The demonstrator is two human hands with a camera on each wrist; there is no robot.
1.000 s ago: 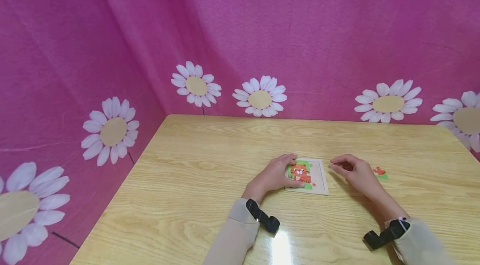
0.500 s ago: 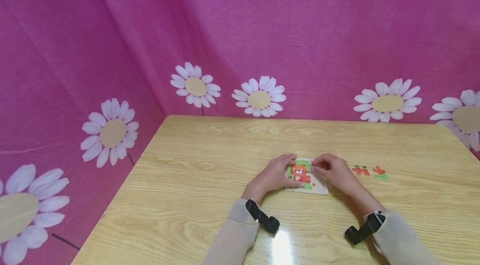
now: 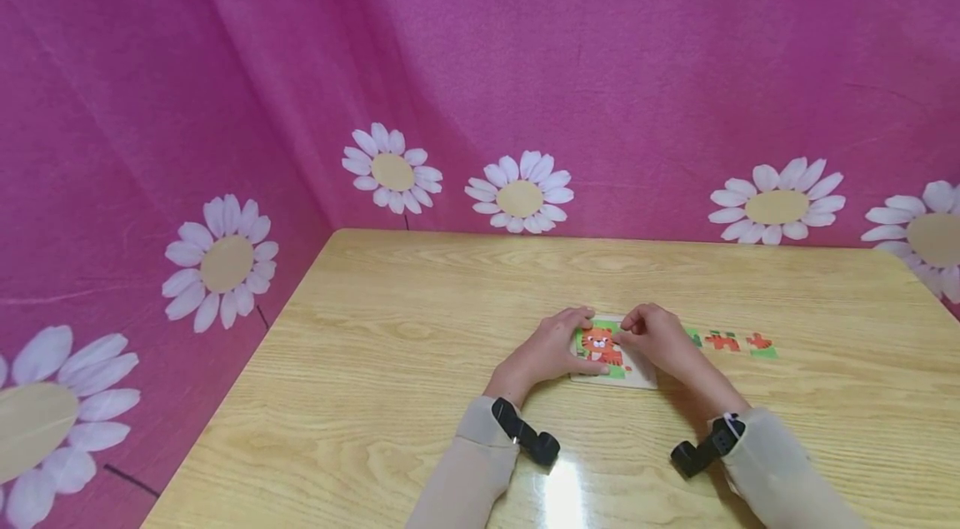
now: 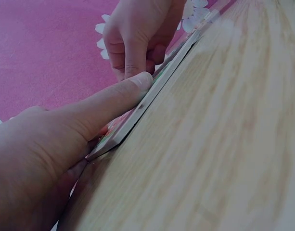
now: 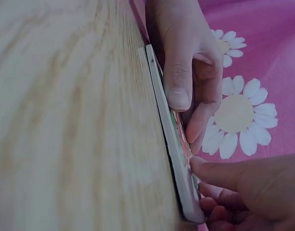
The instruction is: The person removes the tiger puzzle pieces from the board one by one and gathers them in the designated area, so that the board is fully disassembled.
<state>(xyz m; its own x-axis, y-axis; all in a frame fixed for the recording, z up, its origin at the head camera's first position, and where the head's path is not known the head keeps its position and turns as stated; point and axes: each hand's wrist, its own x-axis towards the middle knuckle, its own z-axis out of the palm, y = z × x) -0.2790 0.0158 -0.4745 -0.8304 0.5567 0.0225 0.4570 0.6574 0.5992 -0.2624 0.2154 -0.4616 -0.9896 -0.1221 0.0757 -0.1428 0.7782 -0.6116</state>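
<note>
A small jigsaw board [image 3: 640,377] with a pale frame and an orange tiger picture on green lies on the table. My left hand [image 3: 545,348] grips its left side, thumb on the near edge and fingers at the far edge; the left wrist view shows this thumb [image 4: 123,96] along the rim. My right hand [image 3: 660,339] is over the board's upper right part. Its thumb and index finger pinch a puzzle piece, mostly hidden by the fingertips, right at the picture's edge. In the right wrist view the right thumb [image 5: 217,172] is close against the board.
To the right of the board lie loose puzzle pieces: a green one [image 3: 694,337] partly behind my right hand, an orange one [image 3: 722,341], and an orange and green one [image 3: 762,345]. A pink flowered curtain [image 3: 637,79] hangs behind the wooden table [image 3: 420,304].
My right hand has moved left from beside the board to over its upper right part, uncovering loose pieces on the right. My left hand has stayed on the board.
</note>
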